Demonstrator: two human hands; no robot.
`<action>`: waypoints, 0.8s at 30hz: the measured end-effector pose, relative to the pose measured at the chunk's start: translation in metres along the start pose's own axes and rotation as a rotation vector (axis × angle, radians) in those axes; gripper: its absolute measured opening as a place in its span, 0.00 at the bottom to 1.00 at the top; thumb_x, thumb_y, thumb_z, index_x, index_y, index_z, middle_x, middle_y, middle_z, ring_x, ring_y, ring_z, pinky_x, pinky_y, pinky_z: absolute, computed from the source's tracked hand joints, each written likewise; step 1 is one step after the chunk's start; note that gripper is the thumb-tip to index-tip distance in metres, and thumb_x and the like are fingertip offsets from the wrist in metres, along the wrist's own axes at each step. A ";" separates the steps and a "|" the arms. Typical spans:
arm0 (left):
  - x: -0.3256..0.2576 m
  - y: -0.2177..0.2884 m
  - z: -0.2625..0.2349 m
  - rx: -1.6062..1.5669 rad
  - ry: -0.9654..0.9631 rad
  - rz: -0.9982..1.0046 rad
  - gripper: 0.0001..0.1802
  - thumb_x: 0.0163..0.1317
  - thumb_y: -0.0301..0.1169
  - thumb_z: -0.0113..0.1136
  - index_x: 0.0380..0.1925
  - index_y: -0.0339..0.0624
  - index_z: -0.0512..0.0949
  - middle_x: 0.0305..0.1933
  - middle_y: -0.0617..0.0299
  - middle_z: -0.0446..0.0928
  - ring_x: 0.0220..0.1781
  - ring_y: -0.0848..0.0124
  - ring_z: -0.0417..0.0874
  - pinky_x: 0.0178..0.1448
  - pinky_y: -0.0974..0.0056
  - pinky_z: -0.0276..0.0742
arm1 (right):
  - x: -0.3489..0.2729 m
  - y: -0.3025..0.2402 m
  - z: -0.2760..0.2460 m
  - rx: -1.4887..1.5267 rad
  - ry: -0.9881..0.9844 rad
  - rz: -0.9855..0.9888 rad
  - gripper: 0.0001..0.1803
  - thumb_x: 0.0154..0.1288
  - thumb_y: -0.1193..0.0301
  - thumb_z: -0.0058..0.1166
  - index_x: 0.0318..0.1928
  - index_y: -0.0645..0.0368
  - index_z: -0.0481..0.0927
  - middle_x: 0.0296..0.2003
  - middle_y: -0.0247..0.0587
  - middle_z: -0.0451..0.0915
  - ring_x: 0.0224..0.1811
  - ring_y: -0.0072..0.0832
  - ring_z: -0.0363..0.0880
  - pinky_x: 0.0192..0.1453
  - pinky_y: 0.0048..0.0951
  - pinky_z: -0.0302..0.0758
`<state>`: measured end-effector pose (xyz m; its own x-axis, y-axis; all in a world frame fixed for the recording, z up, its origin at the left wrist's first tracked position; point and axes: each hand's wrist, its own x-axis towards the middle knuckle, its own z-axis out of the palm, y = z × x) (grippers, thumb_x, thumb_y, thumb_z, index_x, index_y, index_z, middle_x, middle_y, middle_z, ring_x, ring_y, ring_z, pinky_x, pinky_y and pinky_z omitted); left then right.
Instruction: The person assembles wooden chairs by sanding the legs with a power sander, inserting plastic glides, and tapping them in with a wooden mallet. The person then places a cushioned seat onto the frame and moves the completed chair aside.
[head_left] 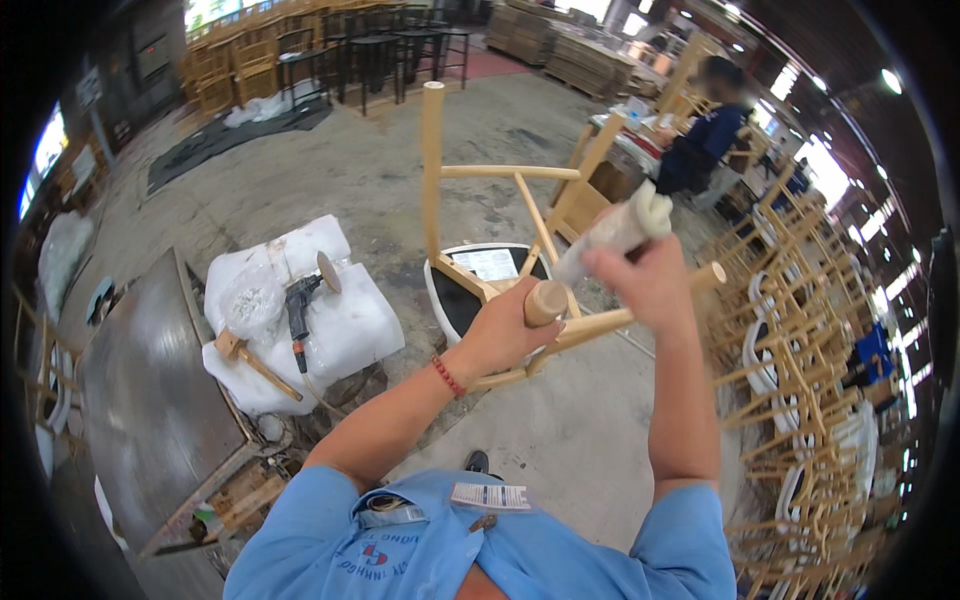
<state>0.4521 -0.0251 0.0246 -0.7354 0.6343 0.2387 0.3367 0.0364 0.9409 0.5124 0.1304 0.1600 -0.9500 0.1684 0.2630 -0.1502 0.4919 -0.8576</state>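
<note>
The left hand [500,330] has its fingers wrapped round the end of a leg of an upturned wooden chair [480,270], leg tip [545,300] facing up toward the person. The right hand [650,285] grips a pale tube [610,235], its long axis slanting down-left, nozzle just right of that tip. Far left, a drill [298,305] and mallet [250,360] lie on white wrapping [345,335].
</note>
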 end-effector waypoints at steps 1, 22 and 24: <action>0.000 -0.002 0.004 0.002 0.026 0.006 0.22 0.58 0.37 0.69 0.49 0.41 0.73 0.45 0.51 0.82 0.48 0.57 0.84 0.54 0.57 0.77 | -0.001 0.009 0.004 0.024 -0.043 -0.030 0.21 0.53 0.72 0.70 0.47 0.64 0.79 0.37 0.37 0.83 0.39 0.23 0.82 0.44 0.28 0.78; 0.015 -0.001 -0.001 -0.099 -0.063 0.071 0.23 0.51 0.28 0.75 0.45 0.43 0.75 0.44 0.63 0.79 0.48 0.74 0.79 0.53 0.66 0.76 | -0.004 0.099 -0.131 0.126 0.499 -0.229 0.13 0.58 0.76 0.63 0.45 0.60 0.80 0.35 0.35 0.83 0.32 0.19 0.80 0.34 0.22 0.76; 0.021 0.006 0.001 -0.130 -0.075 0.109 0.21 0.50 0.28 0.75 0.42 0.43 0.75 0.42 0.64 0.79 0.46 0.74 0.79 0.52 0.67 0.75 | -0.025 0.107 -0.192 0.062 0.701 -0.082 0.11 0.60 0.73 0.62 0.43 0.63 0.80 0.33 0.35 0.82 0.26 0.17 0.76 0.28 0.21 0.71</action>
<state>0.4399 -0.0108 0.0352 -0.6511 0.6848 0.3272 0.3295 -0.1332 0.9347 0.5725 0.3431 0.1468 -0.5378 0.6532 0.5330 -0.2490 0.4810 -0.8406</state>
